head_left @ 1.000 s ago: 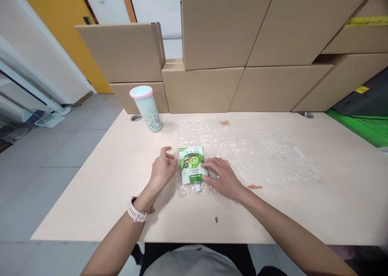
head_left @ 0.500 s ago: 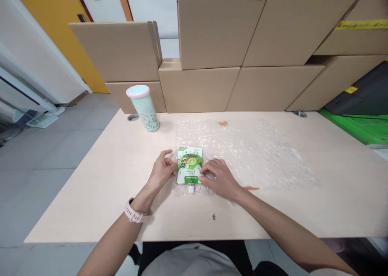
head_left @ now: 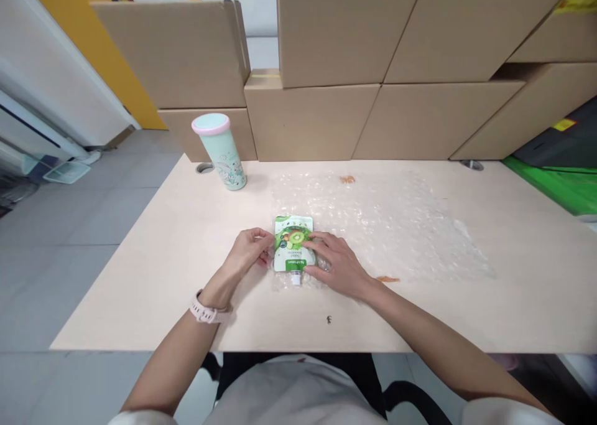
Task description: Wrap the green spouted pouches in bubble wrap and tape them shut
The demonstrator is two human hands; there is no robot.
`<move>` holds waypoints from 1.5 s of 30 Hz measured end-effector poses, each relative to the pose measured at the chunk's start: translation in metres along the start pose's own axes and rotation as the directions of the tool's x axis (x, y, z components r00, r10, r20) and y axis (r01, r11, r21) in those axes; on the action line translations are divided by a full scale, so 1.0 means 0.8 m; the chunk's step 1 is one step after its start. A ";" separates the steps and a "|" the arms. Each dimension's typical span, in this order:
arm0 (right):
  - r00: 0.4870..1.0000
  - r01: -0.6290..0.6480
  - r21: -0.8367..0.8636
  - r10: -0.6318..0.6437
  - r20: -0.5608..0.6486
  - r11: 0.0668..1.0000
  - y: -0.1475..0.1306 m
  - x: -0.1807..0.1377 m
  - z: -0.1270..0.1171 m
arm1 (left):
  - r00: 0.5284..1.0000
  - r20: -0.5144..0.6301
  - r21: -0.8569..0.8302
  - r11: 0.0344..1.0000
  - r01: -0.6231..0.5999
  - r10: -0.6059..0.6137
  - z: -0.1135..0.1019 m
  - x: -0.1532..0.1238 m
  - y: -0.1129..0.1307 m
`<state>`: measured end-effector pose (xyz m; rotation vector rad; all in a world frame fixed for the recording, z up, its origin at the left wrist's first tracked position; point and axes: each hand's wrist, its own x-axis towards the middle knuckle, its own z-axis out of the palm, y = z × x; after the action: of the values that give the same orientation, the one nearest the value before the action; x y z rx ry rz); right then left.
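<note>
A green and white spouted drink pouch [head_left: 291,242] with kiwi fruit printed on it lies flat on a clear sheet of bubble wrap [head_left: 396,226] spread over the pale table [head_left: 140,275]. Its white spout points toward me. My left hand [head_left: 246,256], with a pink watch on the wrist, has its fingers curled and pinching at the pouch's left edge and the wrap there. My right hand [head_left: 336,265] lies on the pouch's right side, fingers spread and pressing on it.
A mint cup with a pink lid [head_left: 219,151] stands at the back left of the table. Stacked cardboard boxes [head_left: 326,70] line the far edge. Small orange scraps [head_left: 386,279] lie on the wrap, and a tiny dark bit [head_left: 329,319] sits near the front edge.
My left hand has closed in and pinched the pouch's left edge. My right hand has slid up onto the pouch. The camera has tilted down a little.
</note>
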<state>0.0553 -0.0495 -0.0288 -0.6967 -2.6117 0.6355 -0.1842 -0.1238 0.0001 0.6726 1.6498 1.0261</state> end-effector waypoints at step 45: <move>0.888 -0.329 0.476 0.439 -0.139 0.816 0.056 -0.018 -0.070 | 0.460 0.634 0.559 0.042 -0.828 0.622 0.150 -0.016 -0.033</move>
<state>0.1088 -0.0040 -0.0079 -1.0850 -1.9993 1.1390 -0.0651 -0.1114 -0.0287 2.4855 1.4590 0.6334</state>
